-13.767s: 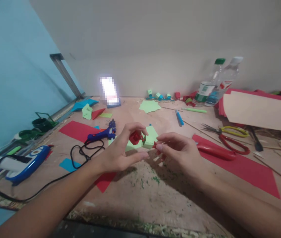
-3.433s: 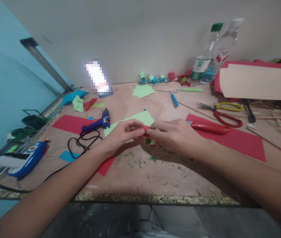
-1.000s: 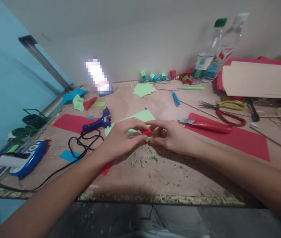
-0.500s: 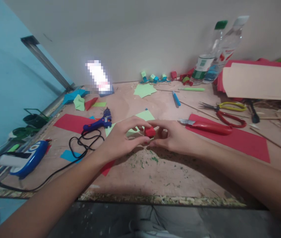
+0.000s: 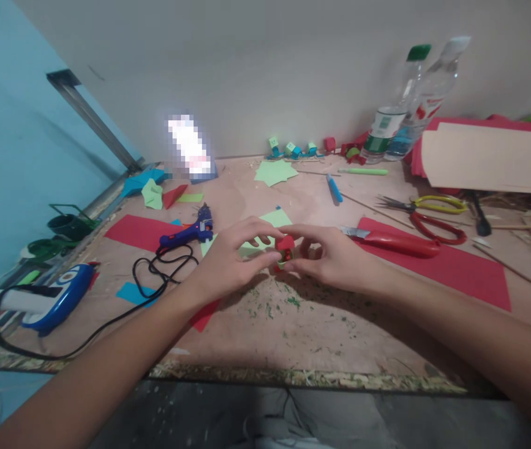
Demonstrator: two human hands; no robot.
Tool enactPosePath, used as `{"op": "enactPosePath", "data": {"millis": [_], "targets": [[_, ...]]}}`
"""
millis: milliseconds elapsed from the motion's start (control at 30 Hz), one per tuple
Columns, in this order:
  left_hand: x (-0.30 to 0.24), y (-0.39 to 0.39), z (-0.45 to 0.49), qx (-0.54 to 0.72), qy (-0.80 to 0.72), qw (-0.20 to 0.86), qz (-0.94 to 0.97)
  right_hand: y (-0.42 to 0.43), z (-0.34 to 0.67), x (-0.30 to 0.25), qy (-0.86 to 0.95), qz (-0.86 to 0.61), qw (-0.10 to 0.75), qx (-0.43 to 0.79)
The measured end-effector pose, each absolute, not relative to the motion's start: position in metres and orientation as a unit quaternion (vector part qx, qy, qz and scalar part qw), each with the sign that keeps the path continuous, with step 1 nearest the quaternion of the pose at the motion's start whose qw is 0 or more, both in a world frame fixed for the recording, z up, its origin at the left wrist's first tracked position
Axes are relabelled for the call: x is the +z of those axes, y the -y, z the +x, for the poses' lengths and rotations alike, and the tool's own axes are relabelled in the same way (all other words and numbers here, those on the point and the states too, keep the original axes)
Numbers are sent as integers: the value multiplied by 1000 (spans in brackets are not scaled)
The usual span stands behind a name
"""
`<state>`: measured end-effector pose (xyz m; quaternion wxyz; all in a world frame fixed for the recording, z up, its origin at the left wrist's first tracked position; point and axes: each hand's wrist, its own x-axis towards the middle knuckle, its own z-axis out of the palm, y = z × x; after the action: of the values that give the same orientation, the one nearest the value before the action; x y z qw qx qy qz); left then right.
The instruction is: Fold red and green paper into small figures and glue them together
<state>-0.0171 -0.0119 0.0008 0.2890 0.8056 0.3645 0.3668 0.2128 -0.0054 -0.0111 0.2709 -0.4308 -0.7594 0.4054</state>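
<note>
A small red folded-paper figure (image 5: 286, 242) with a boxy top and a bit of green lower down is pinched between my hands, above the table. My left hand (image 5: 234, 254) grips it from the left with thumb and fingers. From the other side, the fingertips of my right hand (image 5: 325, 254) close on it too; they partly hide its lower end. Behind my left hand lies a sheet of light green paper (image 5: 275, 218). A blue glue gun (image 5: 189, 233) rests left of that hand. Close to my right hand is a red utility knife (image 5: 399, 242), blade out, on red paper (image 5: 468, 271).
Scissors (image 5: 438, 227) lie right of a blue pen (image 5: 334, 188). Small paper figures (image 5: 293, 150) line the wall beside two bottles (image 5: 384, 132). A black cord (image 5: 106, 333) loops across the left. Green scraps (image 5: 293, 302) dot the table near its front edge.
The red paper figure has been turned or tilted between my fingers, so its lower part with green now shows beneath the boxy top. My hands have stayed nearly in place.
</note>
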Motion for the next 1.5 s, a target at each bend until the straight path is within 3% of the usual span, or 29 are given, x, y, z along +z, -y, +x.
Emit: {"op": "enactPosePath", "data": {"millis": [367, 567, 1033, 1500], "targets": [[-1, 12, -14, 370, -355, 303, 804, 5, 212, -18, 750, -413, 302, 419], [0, 14, -15, 383, -318, 247, 832, 5, 212, -19, 750, -398, 285, 445], [6, 20, -16, 306, -200, 272, 890, 8, 210, -17, 747, -423, 285, 426], [5, 14, -18, 374, -315, 281, 826, 8, 212, -15, 777, -427, 256, 386]]}}
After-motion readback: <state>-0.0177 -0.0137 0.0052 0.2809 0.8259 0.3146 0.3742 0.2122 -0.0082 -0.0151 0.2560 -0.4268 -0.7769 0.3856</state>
